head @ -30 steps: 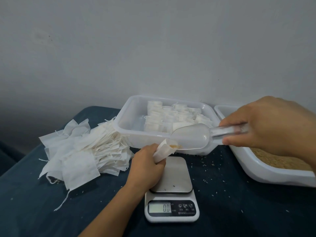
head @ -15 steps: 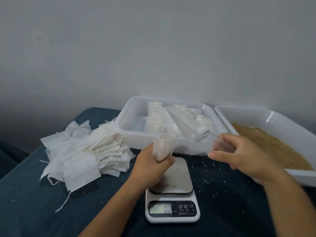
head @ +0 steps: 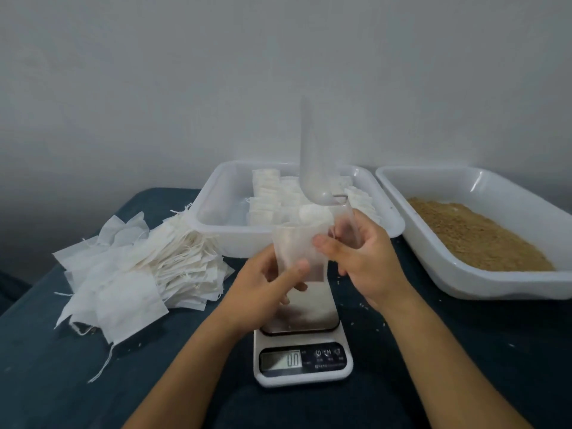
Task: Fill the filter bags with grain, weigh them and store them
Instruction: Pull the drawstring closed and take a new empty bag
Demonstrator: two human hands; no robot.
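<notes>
At the centre of the frame, two bare hands hold a white filter bag [head: 298,252] upright above the steel plate of a kitchen scale [head: 302,345]. The left hand [head: 266,289] pinches the bag's lower left side, thumb laid across its front. The right hand [head: 360,258] pinches the bag's upper right edge with its forefinger and at the same time curls its other fingers around the handle of a clear plastic scoop [head: 312,168], whose bowl points straight up, blurred, in front of the grey wall. The scale's display, lower centre, reads zero. Behind the hands sits a white tub [head: 216,209] with rows of bags in it; the scoop and bag partly hide its middle. At right, a second white tray [head: 483,274] holds brown grain [head: 473,236]. A loose heap of flat empty bags [head: 139,270] lies at left on the dark blue table [head: 464,351], which is dotted with stray grains.
</notes>
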